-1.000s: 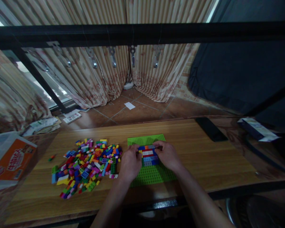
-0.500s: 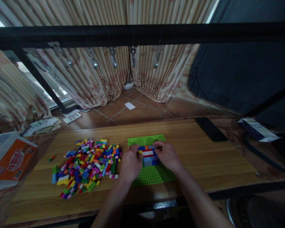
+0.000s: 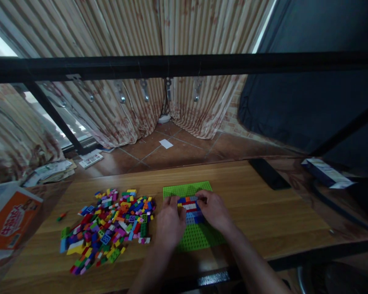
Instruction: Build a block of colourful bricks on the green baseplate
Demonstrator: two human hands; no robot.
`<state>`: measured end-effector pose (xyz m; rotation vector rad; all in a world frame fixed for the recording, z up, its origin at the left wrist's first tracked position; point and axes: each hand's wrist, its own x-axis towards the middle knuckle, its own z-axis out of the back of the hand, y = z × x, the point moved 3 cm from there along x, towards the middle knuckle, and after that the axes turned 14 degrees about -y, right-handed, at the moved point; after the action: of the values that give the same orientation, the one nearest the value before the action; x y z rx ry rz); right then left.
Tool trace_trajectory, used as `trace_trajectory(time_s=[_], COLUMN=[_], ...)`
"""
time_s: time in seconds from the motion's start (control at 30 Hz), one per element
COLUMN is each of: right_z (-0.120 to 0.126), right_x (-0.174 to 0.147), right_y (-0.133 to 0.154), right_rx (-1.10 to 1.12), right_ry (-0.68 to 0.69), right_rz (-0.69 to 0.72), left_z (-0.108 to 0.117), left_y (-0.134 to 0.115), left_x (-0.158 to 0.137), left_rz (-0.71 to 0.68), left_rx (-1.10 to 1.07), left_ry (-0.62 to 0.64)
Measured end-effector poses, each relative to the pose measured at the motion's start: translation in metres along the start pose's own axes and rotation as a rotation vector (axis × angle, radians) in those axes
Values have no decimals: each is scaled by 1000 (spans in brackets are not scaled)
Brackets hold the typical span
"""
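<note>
A green studded baseplate (image 3: pixel 199 241) lies on the wooden table. On its upper middle sits a patch of toy bricks (image 3: pixel 190 207) in blue, red, white, orange and grey rows. My left hand (image 3: pixel 171 222) rests over the plate's left side, its fingers bent forward and thumb apart at the left edge of the patch; no brick shows in its grasp. At the patch's upper right corner, my right hand (image 3: pixel 214 210) has thumb and forefinger closed on a brick there, whose shape is mostly hidden by the fingertips.
Left of the plate spreads a heap of loose coloured bricks (image 3: pixel 110 228), with a small stray piece (image 3: pixel 61 217) farther left. A black phone (image 3: pixel 270 174) lies at the table's back right. An orange-labelled plastic box (image 3: pixel 14 218) stands at the far left. A black rail (image 3: pixel 184 66) crosses beyond the table.
The view has tilted up slightly, so the table sits lower. My left hand's fingers have drawn a little away from the patch's top left; my right hand stays at the upper right corner.
</note>
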<state>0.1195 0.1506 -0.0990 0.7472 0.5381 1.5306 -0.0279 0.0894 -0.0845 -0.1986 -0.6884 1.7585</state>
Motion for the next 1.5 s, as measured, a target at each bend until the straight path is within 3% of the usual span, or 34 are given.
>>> trace_trajectory(time_s=[0.13, 0.4, 0.8, 1.03, 1.5], right_z=[0, 2, -3, -7, -9], right_x=[0, -1, -1, 5, 16], right_y=[2, 7, 10, 6, 0], right_rx=[-23, -32, -119, -35, 39], right_ry=[-7, -33, -43, -45, 7], right_rz=[17, 41, 50, 29, -13], left_z=[-8, -37, -39, -30, -29], left_y=[-12, -26, -27, -32, -34], left_x=[-10, -32, -35, -34, -32], left_rz=[-177, -382, -372, -347, -320], left_rx=[93, 268, 345, 344, 364], left_ry=[-60, 46, 95, 228, 284])
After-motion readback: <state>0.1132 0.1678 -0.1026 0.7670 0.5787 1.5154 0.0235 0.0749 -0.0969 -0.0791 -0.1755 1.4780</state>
